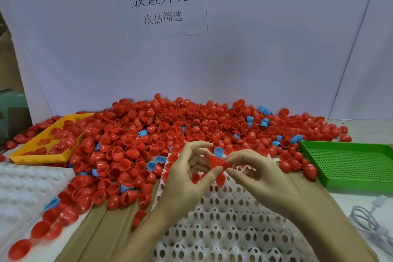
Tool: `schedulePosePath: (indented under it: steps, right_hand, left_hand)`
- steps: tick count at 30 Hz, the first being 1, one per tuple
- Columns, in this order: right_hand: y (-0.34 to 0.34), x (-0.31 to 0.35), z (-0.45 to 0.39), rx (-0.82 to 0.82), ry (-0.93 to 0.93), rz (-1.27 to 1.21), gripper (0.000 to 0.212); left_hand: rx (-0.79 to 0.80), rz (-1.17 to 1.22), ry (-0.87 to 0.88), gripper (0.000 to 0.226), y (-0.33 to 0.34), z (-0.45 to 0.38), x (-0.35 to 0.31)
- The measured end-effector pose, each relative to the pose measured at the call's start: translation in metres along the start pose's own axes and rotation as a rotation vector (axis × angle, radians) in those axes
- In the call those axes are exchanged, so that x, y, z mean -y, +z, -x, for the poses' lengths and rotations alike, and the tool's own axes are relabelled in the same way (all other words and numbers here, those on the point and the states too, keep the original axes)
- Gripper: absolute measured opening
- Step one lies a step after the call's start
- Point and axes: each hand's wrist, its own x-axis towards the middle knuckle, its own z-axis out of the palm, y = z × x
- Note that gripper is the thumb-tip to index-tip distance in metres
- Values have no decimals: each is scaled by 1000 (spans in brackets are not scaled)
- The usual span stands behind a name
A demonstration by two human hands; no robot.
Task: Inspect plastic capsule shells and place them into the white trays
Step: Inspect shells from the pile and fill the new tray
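**Red shell held up between both hands for a look**

Both hands meet above the far end of the white tray (223,219), and a single red capsule shell (219,161) sits between them. The left hand (187,176) pinches it from below and from its own side, thumb tip under the shell and the longer fingers curled over the top. The right hand (255,172) pinches the opposite edge with thumb and forefinger, its other fingers loosely bent behind. Held from two sides like this, the shell can be turned and its rim and wall checked before it goes into a socket; that is my reading of the grip, not something the frame proves.

The shell looks like a half capsule lying on its side. Its long axis seems to run roughly from one hand to the other, the narrower rounded end toward the right hand's fingertips and the wider part toward the left palm. Whether the open mouth faces the person I cannot tell.

Just beyond the fingertips a blue shell (218,152) stands in the tray, and a few red ones fill sockets under the left hand. Past both hands spreads the heap of loose shells (170,129). A yellow tray (38,156) lies well off beyond the left hand, a green tray (348,163) off beyond the right, likely kept apart for sorting
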Motion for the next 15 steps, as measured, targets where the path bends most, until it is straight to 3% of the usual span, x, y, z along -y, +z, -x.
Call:
schedulePosePath:
  steps: [5, 8, 11, 15]
  right_hand:
    - [-2, 4, 1, 79, 52, -141, 20]
    - [-6, -7, -3, -31, 42, -83, 11]
    - [-13, -26, -7, -169, 25, 174, 15]
    - [-14, -37, -9, -112, 26, 443, 32]
  left_hand:
    - [60, -123, 89, 56, 3, 2, 3]
    - [79, -149, 98, 58, 3, 2, 2]
    - [-25, -216, 92, 39, 2, 0, 3]
    - [-117, -319, -10, 16, -2, -3, 10]
